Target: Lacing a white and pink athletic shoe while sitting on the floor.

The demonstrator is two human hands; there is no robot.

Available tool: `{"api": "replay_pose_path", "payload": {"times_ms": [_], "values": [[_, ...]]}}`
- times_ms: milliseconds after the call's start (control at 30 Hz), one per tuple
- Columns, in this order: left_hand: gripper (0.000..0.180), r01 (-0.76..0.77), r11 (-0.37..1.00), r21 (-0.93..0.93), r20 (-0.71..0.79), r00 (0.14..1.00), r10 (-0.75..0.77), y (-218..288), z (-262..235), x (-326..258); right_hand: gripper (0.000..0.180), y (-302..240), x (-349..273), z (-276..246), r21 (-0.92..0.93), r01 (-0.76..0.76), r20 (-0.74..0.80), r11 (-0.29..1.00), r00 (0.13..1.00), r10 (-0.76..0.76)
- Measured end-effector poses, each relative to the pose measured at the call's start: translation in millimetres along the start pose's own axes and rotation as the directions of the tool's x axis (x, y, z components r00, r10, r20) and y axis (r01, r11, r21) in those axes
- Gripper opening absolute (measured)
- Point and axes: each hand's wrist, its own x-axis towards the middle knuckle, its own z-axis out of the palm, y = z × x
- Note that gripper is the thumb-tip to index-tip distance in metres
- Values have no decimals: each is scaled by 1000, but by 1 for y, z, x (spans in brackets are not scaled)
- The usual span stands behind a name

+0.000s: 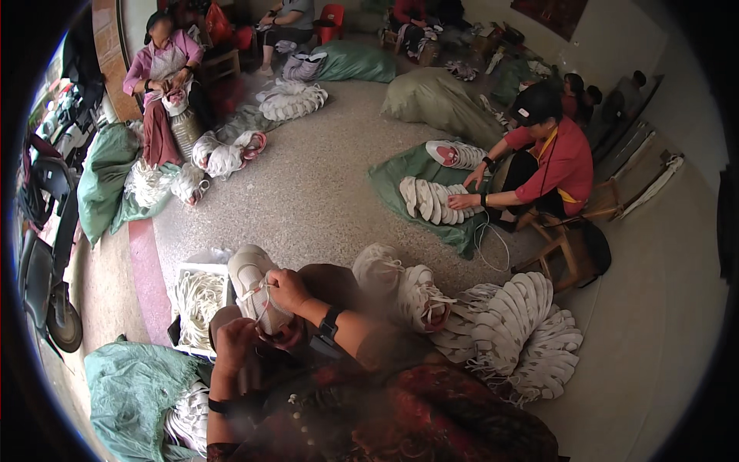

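A white shoe (248, 268) rests on my lap, toe pointing away from me, with a reddish lining at its opening. White shoelace (262, 302) crosses the front of the shoe. My right hand (288, 291) is closed in a pinch on the lace at the shoe's right side. Lower and to the left, my left hand (235, 340) has its fingers pinched together by the shoe's opening, where a strand of lace runs to it. The fingertips of that hand are partly hidden.
Left of my knees stands a white box of loose laces (202, 302). A green sack (138, 385) lies nearer. To my right are laced shoes (408, 285) and stacked white shoe pieces (512, 323). A co-worker in red (550, 165) handles shoe pieces on a green sheet (392, 181).
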Motion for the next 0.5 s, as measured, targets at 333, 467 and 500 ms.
{"api": "replay_pose_path", "payload": {"times_ms": [333, 467, 500], "values": [[10, -24, 342, -940, -174, 893, -416, -155, -48, -54, 8, -38, -8, 10, -58, 377, 277, 924, 896, -348], [11, 1, 307, -952, -157, 858, -489, -98, -27, -39, 11, -37, -5, 14, -161, 368, 310, 916, 900, -307], [14, 48, 296, -954, -80, 910, -406, -82, -31, -30, 9, -36, -4, 14, -169, 415, 273, 894, 891, -362]]}}
